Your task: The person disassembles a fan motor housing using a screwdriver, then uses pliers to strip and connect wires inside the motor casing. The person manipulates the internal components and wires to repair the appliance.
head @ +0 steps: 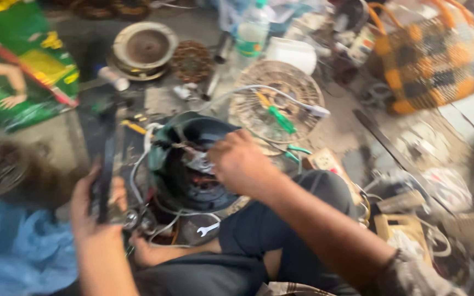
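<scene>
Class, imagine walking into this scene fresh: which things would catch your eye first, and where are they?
Dead centre, the right hand reaches into a dark round motor housing full of wires. At lower left, the left hand has its grip on a dark flat tool. An orange checked woven bag stands out at upper right, and a green-handled screwdriver lies on a round fan grille behind the housing.

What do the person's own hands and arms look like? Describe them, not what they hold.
Both are bare: the left hand and right hand wear no gloves, rings or watch that this blurred view shows. The forearms are uncovered; a bunched greyish sleeve starts near the right elbow.
</scene>
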